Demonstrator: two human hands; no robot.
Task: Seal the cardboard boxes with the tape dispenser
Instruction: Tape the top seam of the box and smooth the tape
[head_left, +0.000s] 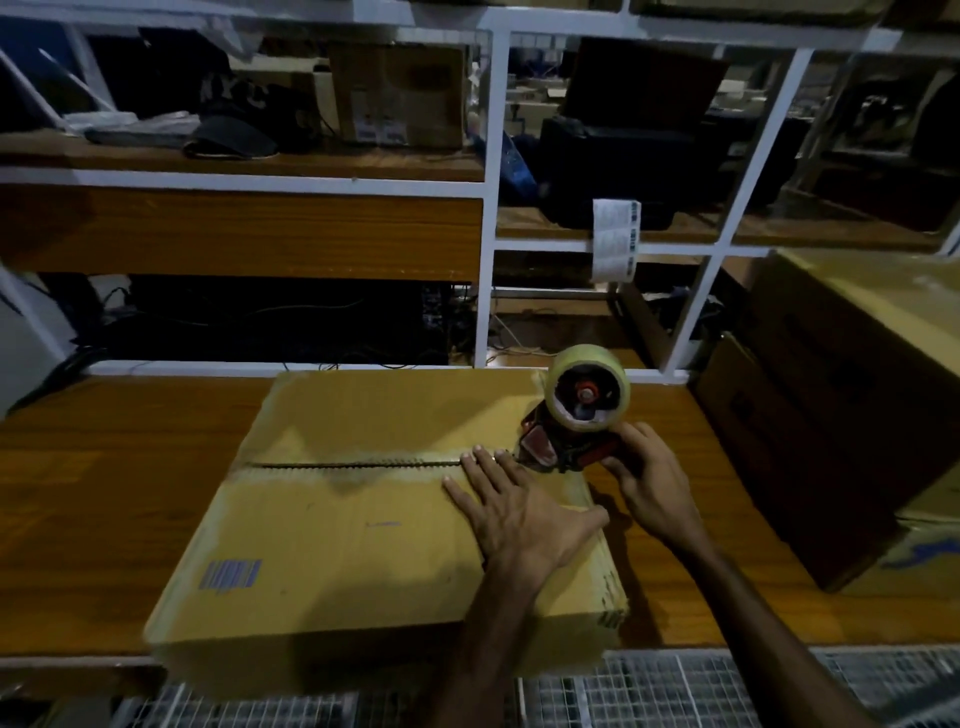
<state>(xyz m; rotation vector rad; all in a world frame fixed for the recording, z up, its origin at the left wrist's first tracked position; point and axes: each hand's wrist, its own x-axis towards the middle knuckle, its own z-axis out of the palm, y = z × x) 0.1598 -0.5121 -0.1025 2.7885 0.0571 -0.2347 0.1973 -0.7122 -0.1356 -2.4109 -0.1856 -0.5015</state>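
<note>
A closed brown cardboard box (337, 519) lies on the wooden worktable (104, 493), its two top flaps meeting in a dark seam that runs left to right. My left hand (519, 514) lies flat on the box top, fingers straight, fingertips at the right part of the seam. A red tape dispenser (566, 441) with a roll of clear tape stands at the seam's right end. My right hand (649, 483) grips its handle from the right side.
A large cardboard box (857, 405) stands on the table at the right. White metal shelving (488, 208) rises behind the table, holding dark equipment, a cap and a carton. A paper label strip (615, 239) hangs from one shelf. Metal grating (675, 691) lies below the table's front edge.
</note>
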